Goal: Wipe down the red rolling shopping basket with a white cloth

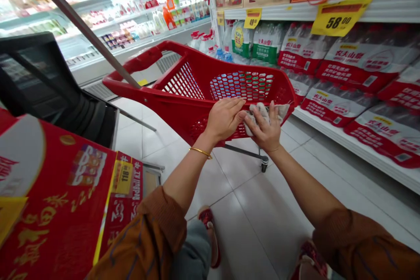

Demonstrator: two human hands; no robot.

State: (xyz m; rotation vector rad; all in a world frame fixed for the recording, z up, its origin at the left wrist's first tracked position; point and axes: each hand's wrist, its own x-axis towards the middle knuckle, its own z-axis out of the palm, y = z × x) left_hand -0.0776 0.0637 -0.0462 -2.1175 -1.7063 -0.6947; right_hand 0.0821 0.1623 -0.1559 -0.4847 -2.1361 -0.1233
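A red plastic shopping cart (183, 103) stands across the aisle in front of me, its basket wall pierced with a mesh of holes. My left hand (225, 118) lies over the near rim with its fingers stretched out, thumb toward the other hand. Just to its right, my right hand (266, 130) presses a greyish-white cloth (259, 109) against the near rim and side, toward the basket's narrow end. Part of the cloth is hidden under the spread fingers. The two hands nearly touch at the thumb.
Shelves with red-wrapped packs of bottled water (334, 105) line the right side. A refrigerated display (131, 13) stands behind the cart. To the left are a black chair (85, 105) and red drink cartons (62, 175). A slanting grey pole (82, 26) crosses the cart handle.
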